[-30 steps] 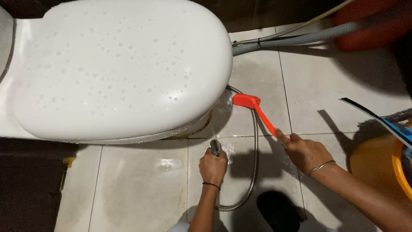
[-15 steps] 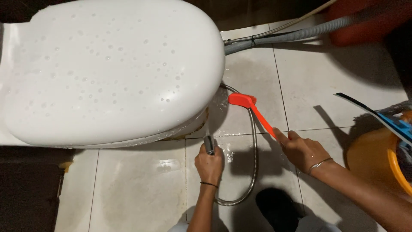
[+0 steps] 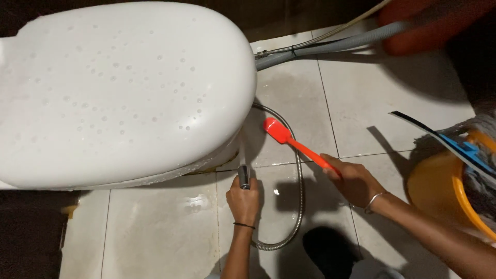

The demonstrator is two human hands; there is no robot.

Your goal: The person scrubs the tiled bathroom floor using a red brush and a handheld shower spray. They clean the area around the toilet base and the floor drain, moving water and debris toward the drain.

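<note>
1. Head view, fingers: your left hand (image 3: 244, 199) is clenched round the metal spray nozzle (image 3: 244, 177), aimed at the toilet's (image 3: 119, 88) base; your right hand (image 3: 354, 182) grasps the red brush (image 3: 294, 143) by its handle.
2. Brush head: on the wet floor tiles (image 3: 160, 227), just beside the steel hose (image 3: 298, 201).

Two bare forearms and what I wear on the wrists

I see my left hand (image 3: 244, 200) on a slim forearm with no sleeve on it, and round that wrist sits a thin dark band, like a cord or hair tie, lying snug and flat. My right hand (image 3: 354, 182) carries a thin silver-coloured bangle, a plain metal ring that hangs a little loose just behind the wrist. That forearm is sleeveless as well, bare for the whole stretch I can see. I make out no rings, no gloves and no watch on either hand; the nails are short, and their finish is too small to tell
</note>
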